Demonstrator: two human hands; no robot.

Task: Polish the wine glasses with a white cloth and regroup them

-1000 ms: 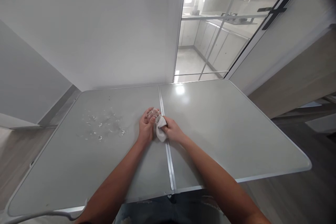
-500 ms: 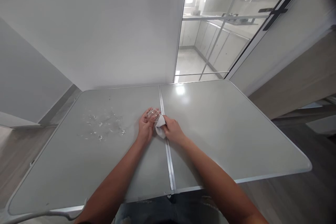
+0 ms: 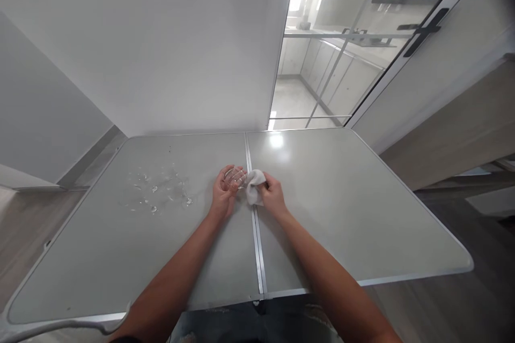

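Observation:
Over the table's middle seam, my left hand (image 3: 223, 193) is closed around a small clear glass (image 3: 235, 176), its fingers showing through the transparent wall. Just to the right, my right hand (image 3: 273, 194) grips a bunched white cloth (image 3: 254, 186). The cloth is close beside the glass's right side; whether they touch I cannot tell. Several clear glass pieces (image 3: 154, 189) are grouped on the left half of the table, their outlines faint and their exact shape hard to make out.
The pale folding table (image 3: 346, 214) has a metal rim and a metal seam (image 3: 257, 257) down its middle. A white wall (image 3: 181, 53) borders its far edge. Beyond it at the right stands a glass-paned door (image 3: 333, 59) with a black handle (image 3: 426, 32).
My right hand has moved slightly right and up with the cloth, away from the glass. The cloth's folds look different. My left hand stays in place with the glass.

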